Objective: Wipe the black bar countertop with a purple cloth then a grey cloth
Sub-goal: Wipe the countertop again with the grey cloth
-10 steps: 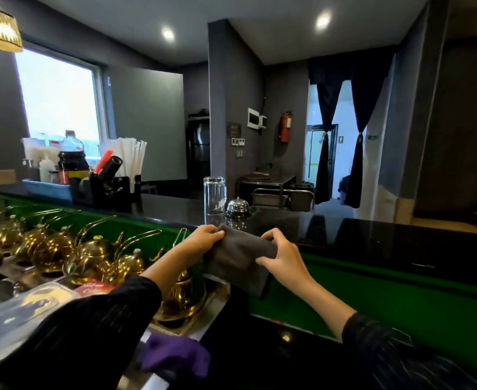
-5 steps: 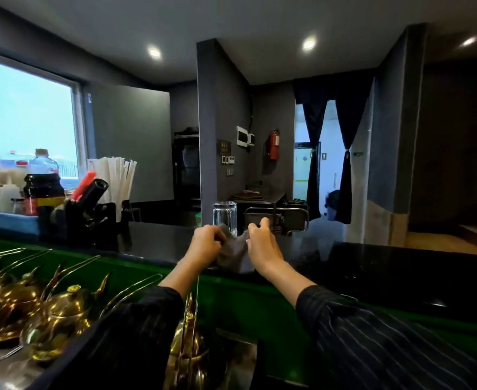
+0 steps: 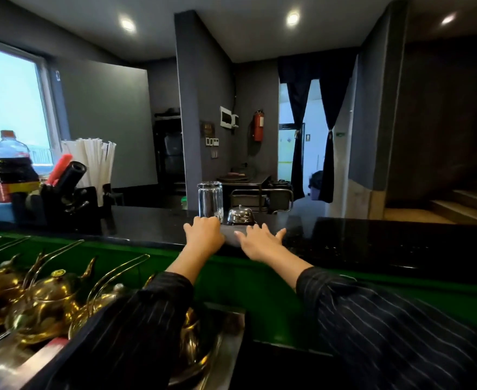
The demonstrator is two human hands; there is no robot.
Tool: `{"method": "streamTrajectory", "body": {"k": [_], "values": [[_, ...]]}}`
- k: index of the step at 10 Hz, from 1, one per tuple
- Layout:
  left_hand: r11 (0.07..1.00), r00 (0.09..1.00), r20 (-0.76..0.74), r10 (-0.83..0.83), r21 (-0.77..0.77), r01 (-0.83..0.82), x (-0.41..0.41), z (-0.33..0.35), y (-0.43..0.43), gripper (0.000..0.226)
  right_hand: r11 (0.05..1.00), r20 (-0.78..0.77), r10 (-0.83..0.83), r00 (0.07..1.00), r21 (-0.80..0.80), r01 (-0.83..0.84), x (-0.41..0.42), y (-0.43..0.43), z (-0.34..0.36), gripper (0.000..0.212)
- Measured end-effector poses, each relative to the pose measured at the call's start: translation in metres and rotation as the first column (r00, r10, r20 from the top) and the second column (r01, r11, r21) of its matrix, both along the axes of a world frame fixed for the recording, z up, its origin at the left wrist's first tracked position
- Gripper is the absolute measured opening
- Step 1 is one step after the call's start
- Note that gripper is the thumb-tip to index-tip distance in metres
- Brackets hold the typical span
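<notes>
The cloth (image 3: 229, 238) is pressed onto the counter (image 3: 372, 243) under the left hand (image 3: 203, 235) and right hand (image 3: 259, 242), both laid flat, not gripping, probably so that even wiping pressure is spread.

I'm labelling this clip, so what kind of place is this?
Probably a café or restaurant service bar: a black countertop with a call bell, a bundle of paper-wrapped straws, and rows of brass teapots below it.
</notes>
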State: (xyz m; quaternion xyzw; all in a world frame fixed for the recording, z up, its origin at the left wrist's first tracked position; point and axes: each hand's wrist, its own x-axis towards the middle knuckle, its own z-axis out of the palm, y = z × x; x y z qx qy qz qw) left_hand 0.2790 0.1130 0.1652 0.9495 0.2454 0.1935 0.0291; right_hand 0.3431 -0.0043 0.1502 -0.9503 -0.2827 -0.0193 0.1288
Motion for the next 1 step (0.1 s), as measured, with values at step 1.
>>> {"method": "streamTrajectory", "body": {"k": [1], "values": [[0.995, 0.995, 0.019, -0.098, -0.026, 0.098, -0.0015, 0.0125, -0.0400, 0.036, 1.000, 0.002, -0.007, 1.000, -0.018, 0.007, -0.0022, -0.0389, 0.0161, 0.062]]}}
